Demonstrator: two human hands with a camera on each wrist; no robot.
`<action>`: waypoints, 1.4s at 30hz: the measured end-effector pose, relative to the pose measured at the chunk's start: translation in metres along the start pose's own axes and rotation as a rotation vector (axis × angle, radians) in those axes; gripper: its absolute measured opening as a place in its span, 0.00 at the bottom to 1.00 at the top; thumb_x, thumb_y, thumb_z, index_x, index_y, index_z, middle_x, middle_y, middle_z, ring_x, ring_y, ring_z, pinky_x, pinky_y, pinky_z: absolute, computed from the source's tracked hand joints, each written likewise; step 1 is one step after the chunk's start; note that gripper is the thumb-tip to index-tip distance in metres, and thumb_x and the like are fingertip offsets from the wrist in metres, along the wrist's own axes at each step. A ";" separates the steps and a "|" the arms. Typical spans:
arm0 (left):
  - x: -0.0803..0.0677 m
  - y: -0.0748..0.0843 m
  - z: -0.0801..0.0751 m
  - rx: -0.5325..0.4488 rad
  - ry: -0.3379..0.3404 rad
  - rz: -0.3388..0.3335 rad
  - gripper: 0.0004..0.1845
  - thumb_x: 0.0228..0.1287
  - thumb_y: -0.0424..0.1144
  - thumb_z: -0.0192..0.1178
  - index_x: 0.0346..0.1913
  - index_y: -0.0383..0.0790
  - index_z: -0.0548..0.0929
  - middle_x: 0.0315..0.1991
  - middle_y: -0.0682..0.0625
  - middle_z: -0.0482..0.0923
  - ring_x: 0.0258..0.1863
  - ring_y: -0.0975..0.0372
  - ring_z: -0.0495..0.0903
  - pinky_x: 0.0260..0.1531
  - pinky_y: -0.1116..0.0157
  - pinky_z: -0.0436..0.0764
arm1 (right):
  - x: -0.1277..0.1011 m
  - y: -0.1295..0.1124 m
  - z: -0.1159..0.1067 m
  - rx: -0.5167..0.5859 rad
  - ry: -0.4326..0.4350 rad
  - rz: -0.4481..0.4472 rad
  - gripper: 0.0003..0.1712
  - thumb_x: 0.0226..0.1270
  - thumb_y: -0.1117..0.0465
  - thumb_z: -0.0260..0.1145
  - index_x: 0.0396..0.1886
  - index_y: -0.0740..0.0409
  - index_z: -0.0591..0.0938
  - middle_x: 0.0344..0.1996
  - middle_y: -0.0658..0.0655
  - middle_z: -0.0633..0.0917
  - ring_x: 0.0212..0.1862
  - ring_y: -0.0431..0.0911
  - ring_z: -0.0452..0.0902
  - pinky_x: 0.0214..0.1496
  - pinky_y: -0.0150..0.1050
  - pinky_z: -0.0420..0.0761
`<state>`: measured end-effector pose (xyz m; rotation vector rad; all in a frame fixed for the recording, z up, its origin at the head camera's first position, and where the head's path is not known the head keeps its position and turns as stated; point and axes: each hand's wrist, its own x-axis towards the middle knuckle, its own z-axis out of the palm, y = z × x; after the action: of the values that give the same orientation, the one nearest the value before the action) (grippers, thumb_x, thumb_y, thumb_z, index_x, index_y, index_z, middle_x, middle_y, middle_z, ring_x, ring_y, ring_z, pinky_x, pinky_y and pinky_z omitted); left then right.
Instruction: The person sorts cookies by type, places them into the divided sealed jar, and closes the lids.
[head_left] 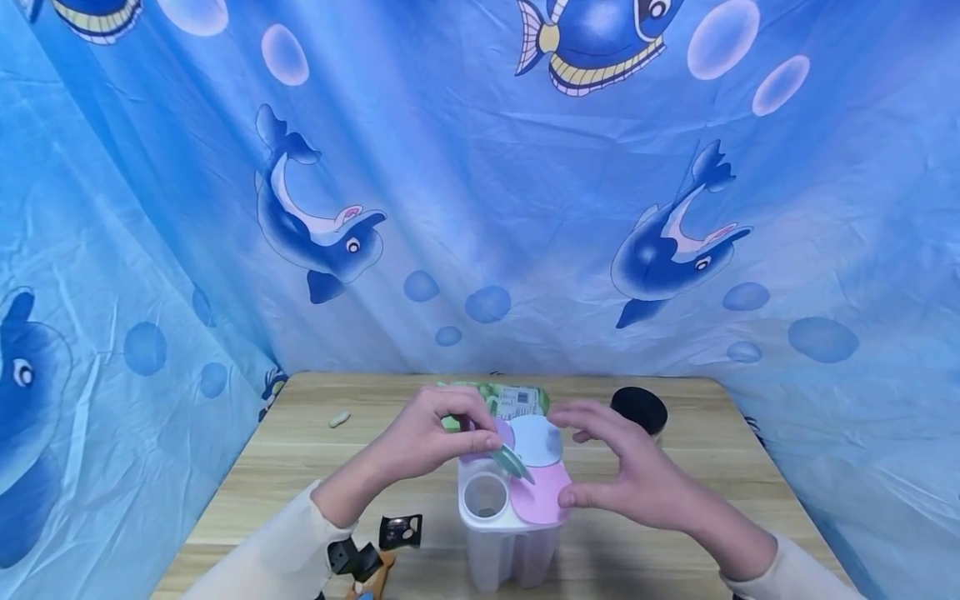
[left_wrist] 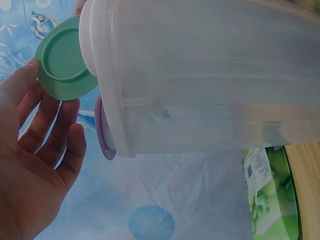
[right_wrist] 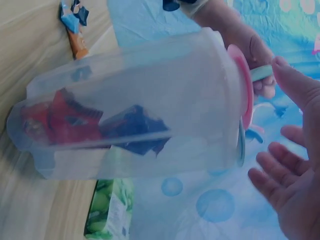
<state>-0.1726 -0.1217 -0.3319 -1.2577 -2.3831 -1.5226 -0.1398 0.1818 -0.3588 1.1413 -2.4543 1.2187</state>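
Note:
A tall translucent storage container (head_left: 487,562) stands upright near the table's front. Its white top has a pink lid (head_left: 543,498), a pale blue lid (head_left: 537,442) and a purple lid (head_left: 506,431), and one uncovered round opening (head_left: 485,497). My left hand (head_left: 442,427) pinches a green round lid (head_left: 513,463) by its edge, tilted above the top. In the left wrist view the green lid (left_wrist: 65,62) shows its ringed face. My right hand (head_left: 637,468) is spread beside the container, thumb at the pink lid's edge. Red (right_wrist: 75,122) and dark blue packets (right_wrist: 135,130) show through the wall.
Behind the container lies a green printed bag (head_left: 517,402). A black-lidded jar (head_left: 640,410) stands at the back right, a small pale green piece (head_left: 339,419) at the back left. A black wrapper (head_left: 401,531) and an orange-brown packet (head_left: 384,575) lie front left.

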 end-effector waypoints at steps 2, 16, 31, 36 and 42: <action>0.000 0.000 0.000 -0.004 -0.001 0.006 0.05 0.64 0.41 0.73 0.38 0.44 0.91 0.35 0.56 0.86 0.31 0.63 0.78 0.31 0.67 0.78 | 0.001 -0.004 0.001 0.033 0.017 -0.033 0.39 0.56 0.52 0.81 0.67 0.50 0.78 0.65 0.53 0.79 0.64 0.44 0.76 0.55 0.39 0.84; -0.003 0.000 0.000 0.011 0.017 -0.008 0.02 0.65 0.40 0.72 0.39 0.50 0.91 0.35 0.58 0.86 0.32 0.63 0.79 0.32 0.67 0.79 | 0.008 -0.012 0.017 0.093 0.002 -0.111 0.22 0.63 0.55 0.77 0.56 0.53 0.86 0.48 0.47 0.90 0.51 0.42 0.87 0.55 0.37 0.84; -0.007 0.004 0.000 0.050 0.043 -0.007 0.06 0.67 0.42 0.70 0.42 0.45 0.90 0.37 0.57 0.87 0.36 0.63 0.82 0.37 0.65 0.83 | 0.015 -0.018 0.025 0.099 0.059 -0.141 0.12 0.63 0.60 0.77 0.47 0.46 0.91 0.42 0.41 0.91 0.44 0.37 0.88 0.45 0.35 0.86; -0.022 0.000 -0.005 0.113 0.122 -0.073 0.06 0.71 0.43 0.66 0.45 0.49 0.89 0.39 0.59 0.86 0.38 0.64 0.83 0.40 0.63 0.84 | 0.015 -0.016 0.026 0.115 0.088 -0.214 0.10 0.63 0.64 0.76 0.45 0.53 0.91 0.40 0.48 0.92 0.40 0.39 0.88 0.42 0.34 0.86; -0.059 -0.022 -0.019 0.174 0.185 -0.242 0.04 0.74 0.44 0.63 0.42 0.56 0.88 0.39 0.57 0.86 0.38 0.64 0.82 0.39 0.65 0.83 | 0.013 -0.016 0.028 0.122 0.138 -0.240 0.11 0.60 0.67 0.78 0.42 0.54 0.92 0.36 0.49 0.92 0.37 0.38 0.87 0.40 0.32 0.85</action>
<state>-0.1543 -0.1759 -0.3639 -0.7829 -2.5501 -1.3774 -0.1331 0.1479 -0.3611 1.2924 -2.0988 1.3388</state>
